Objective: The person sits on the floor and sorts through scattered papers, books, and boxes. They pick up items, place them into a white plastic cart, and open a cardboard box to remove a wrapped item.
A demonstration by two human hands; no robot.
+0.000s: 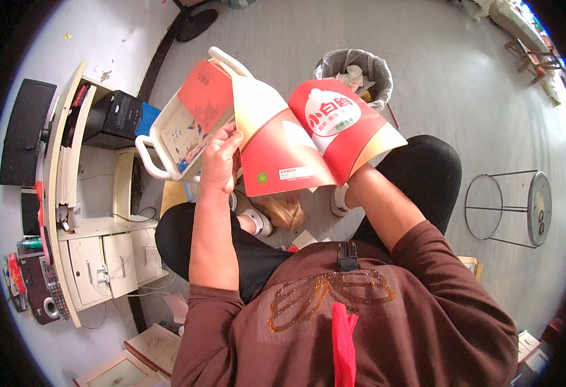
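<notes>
A glossy red, white and cream paper booklet or folder (283, 145) is spread open above my lap, its printed outer side facing me. My left hand (222, 152) pinches its left edge between thumb and fingers. The right forearm reaches under the right half, and my right hand is hidden behind the paper. Just beyond my left hand stands a white plastic tray (166, 167) with looped handles and a picture printed on its bottom. A red booklet (205, 94) overlaps the tray's far part, close to the folder's left edge.
Ahead is a lined waste bin (384, 84) with crumpled waste. A cream desk (104, 232) with a black computer case (116, 118) stands left. At right a round metal-framed stool (537, 208) lies on its side. A brown bag (283, 210) sits between my feet.
</notes>
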